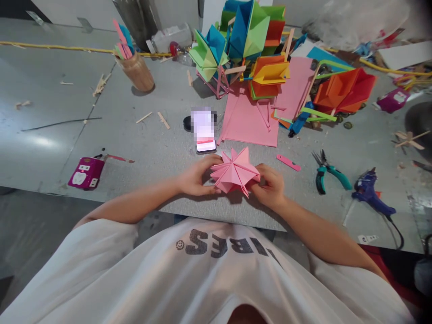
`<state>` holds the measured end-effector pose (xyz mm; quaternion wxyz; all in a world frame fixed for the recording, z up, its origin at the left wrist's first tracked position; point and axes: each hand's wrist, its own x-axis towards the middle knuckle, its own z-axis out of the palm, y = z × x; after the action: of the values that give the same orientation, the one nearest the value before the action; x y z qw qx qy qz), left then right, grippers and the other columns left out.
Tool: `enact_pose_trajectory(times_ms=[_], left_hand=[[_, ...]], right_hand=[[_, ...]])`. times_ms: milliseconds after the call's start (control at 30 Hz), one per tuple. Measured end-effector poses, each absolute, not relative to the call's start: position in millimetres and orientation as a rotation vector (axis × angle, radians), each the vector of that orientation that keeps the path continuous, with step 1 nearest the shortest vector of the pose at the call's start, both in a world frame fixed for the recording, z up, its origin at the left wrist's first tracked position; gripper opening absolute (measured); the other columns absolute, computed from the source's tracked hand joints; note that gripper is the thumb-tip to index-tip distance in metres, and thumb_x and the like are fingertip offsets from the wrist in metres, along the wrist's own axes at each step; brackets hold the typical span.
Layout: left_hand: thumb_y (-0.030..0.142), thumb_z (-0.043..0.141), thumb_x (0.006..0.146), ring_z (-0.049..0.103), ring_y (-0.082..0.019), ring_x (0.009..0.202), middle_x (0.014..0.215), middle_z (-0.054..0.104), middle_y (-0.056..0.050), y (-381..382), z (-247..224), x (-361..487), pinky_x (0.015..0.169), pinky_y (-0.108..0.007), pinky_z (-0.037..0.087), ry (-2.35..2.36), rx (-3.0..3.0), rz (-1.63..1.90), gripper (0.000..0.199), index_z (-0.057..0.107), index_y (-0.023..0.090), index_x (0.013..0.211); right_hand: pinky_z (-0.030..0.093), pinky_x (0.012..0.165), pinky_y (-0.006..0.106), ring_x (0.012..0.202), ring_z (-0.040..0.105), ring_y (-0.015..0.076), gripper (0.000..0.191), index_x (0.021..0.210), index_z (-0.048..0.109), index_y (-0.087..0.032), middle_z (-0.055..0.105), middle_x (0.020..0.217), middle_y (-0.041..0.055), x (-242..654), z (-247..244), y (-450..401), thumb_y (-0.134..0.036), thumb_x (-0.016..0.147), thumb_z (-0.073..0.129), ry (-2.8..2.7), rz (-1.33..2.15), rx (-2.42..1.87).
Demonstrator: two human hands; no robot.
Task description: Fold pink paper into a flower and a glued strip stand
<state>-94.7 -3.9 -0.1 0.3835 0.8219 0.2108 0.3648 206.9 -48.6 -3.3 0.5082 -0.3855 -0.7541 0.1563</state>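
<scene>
A pink folded-paper star [235, 168] with several points is held between my two hands, just above the front part of the grey table. My left hand [200, 176] grips its left side, with the thumb low and the fingers around the back edge. On the right side my right hand [269, 183] pinches the folded edge near a point. A lit phone [205, 146] lies just behind my left hand. Pink paper sheets [249, 121] lie behind the star. To the right of the star is a pink cutter [288, 162].
Pliers [326, 173] and a blue glue gun [373, 193] lie at the right. Colourful folded-paper pieces [248, 36] stand at the back, beside an orange-red one [347, 92]. A wooden cup [137, 72] and a purple power block [87, 173] are at the left.
</scene>
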Motion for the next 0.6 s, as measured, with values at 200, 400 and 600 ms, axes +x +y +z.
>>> enact_pose_trajectory(times_ms=[200,400,600], left_hand=[[0.065,0.086,0.099,0.068,-0.036,0.146,0.165,0.058,-0.020,-19,14,-94,0.114,-0.054,0.065,0.708,2.046,1.046,0.083,0.047,0.033,0.164],[0.060,0.074,0.107,0.055,-0.040,0.158,0.173,0.050,-0.018,-44,62,-73,0.123,-0.065,0.055,0.822,2.508,1.056,0.064,0.055,0.035,0.163],[0.021,0.071,0.109,0.069,-0.031,0.101,0.105,0.086,-0.007,-60,94,-28,0.090,-0.053,0.045,0.970,3.003,0.833,0.010,0.076,0.028,0.114]], right_hand=[[0.055,0.070,0.036,0.079,0.072,0.0204,0.030,0.097,0.076,-0.028,0.080,0.090,0.0003,206,-4,-45,-0.003,0.083,0.067,-1.763,0.282,-0.944],[0.048,0.090,0.053,0.102,0.071,0.0311,0.036,0.110,0.083,-0.036,0.082,0.089,-0.0002,218,-1,-46,-0.011,0.085,0.078,-1.934,-0.127,-0.951],[0.045,0.097,0.052,0.102,0.074,0.0276,0.017,0.112,0.078,-0.036,0.081,0.088,-0.0027,213,13,-58,-0.024,0.100,0.081,-1.995,-0.246,-0.906]])
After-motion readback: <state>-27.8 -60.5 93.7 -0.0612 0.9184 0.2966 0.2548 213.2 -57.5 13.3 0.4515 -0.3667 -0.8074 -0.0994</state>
